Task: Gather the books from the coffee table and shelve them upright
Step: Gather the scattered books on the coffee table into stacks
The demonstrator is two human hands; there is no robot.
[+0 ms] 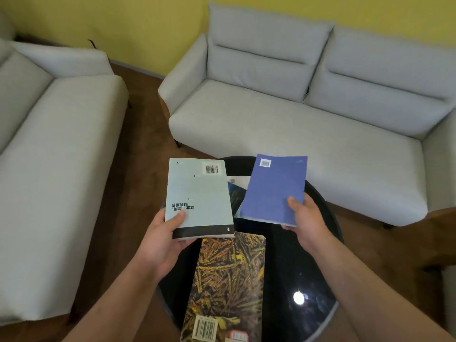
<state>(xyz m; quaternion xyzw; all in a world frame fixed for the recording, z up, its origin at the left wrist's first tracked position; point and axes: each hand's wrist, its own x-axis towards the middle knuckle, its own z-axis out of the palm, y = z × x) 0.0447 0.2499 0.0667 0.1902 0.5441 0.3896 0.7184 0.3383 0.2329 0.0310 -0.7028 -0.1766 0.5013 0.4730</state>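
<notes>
Wheat-print paperback (227, 280) flat on glossy round blk table (283, 267).

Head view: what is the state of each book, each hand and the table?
coffee table, bears two books.
pale grey book, lifted, held by its near edge.
purple book, lifted, held by its near corner.
wheat-cover book, flat on the coffee table, barcode side up.
blue book, on the coffee table, mostly hidden.
left hand, grips the pale grey book.
right hand, grips the purple book.

Pale blue-grey book (198, 193), violet book (275, 188), golden wheat-patterned book (227, 280), glossy black table (308, 267).
</notes>
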